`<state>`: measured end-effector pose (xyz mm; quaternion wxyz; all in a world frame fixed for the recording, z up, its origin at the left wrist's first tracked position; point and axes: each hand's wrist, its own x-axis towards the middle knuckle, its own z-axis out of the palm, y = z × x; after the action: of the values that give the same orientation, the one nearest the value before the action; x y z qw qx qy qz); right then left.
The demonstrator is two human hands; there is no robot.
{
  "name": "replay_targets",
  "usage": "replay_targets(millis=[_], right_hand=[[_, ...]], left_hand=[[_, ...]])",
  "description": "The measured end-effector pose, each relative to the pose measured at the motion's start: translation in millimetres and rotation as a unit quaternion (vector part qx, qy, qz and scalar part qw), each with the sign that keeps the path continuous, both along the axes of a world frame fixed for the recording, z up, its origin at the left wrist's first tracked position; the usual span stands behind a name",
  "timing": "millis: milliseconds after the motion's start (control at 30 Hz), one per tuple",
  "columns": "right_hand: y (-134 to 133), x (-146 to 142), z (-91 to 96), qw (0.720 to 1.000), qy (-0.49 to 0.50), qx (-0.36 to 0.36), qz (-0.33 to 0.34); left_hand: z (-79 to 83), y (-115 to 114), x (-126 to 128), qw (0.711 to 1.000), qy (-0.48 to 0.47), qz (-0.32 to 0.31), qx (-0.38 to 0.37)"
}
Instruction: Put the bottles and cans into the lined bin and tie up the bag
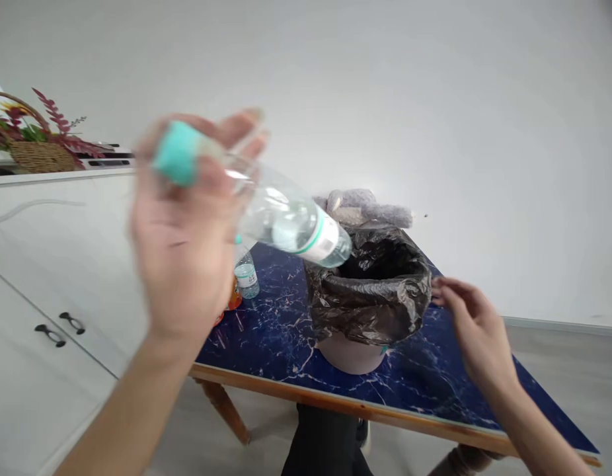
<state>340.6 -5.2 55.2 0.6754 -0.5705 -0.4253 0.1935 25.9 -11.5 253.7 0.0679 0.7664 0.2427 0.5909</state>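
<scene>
- Bottle, clear with a teal cap, tilts out of the left hand, its base above the bin.
- Left fingers, blurred, close round its neck.
- Right hand is empty, fingers apart, tips at the bin's bag rim.
- Small bottle stands just below the left grip.

Two water bottles; one orange bottle; one bin; one table; one basket.

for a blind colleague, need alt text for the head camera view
A left hand holds a clear water bottle by its teal-capped end, tilted toward a black-bagged bin on a blue marbled table; the right hand is at the bin's rim.
</scene>
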Motion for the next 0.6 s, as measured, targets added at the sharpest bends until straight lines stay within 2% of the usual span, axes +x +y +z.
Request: replay_targets(millis=[33,67,100,167,267,333,433,533,600], right_hand=[[5.8,1.1,19.2,1.000,-0.007,0.027,0.002],[11.4,1.4,38.5,0.998,-0.027,0.050,0.010],[16.8,0.7,57.0,0.996,-0.042,0.079,0.010],[26.8,-3.4,88.9,0.991,-0.073,0.108,0.025],[40.8,-12.8,118.4,0.986,-0.136,0.065,0.075],[51.1,-17.9,126.0,0.977,-0.176,0.021,0.120],[67.0,-20.4,125.5,0.958,-0.227,-0.029,0.174],[77.6,-18.1,119.4,0.940,-0.269,-0.062,0.202],[79.7,-16.0,115.3,0.940,-0.260,-0.073,0.210]], left_hand=[[1.7,8.4,15.5,0.995,-0.057,-0.082,0.001],[1.8,18.1,28.6,0.987,-0.069,-0.140,-0.025],[0.4,28.3,38.9,0.983,-0.058,-0.170,-0.046],[-5.3,47.1,51.1,0.978,0.018,-0.183,-0.098],[-16.1,64.6,51.3,0.964,0.158,-0.152,-0.151],[-21.8,69.1,43.6,0.950,0.236,-0.116,-0.171],[-27.7,69.9,28.4,0.927,0.316,-0.063,-0.191],[-34.2,67.0,15.9,0.926,0.320,-0.032,-0.198],[-41.1,63.5,10.1,0.934,0.302,-0.027,-0.187]])
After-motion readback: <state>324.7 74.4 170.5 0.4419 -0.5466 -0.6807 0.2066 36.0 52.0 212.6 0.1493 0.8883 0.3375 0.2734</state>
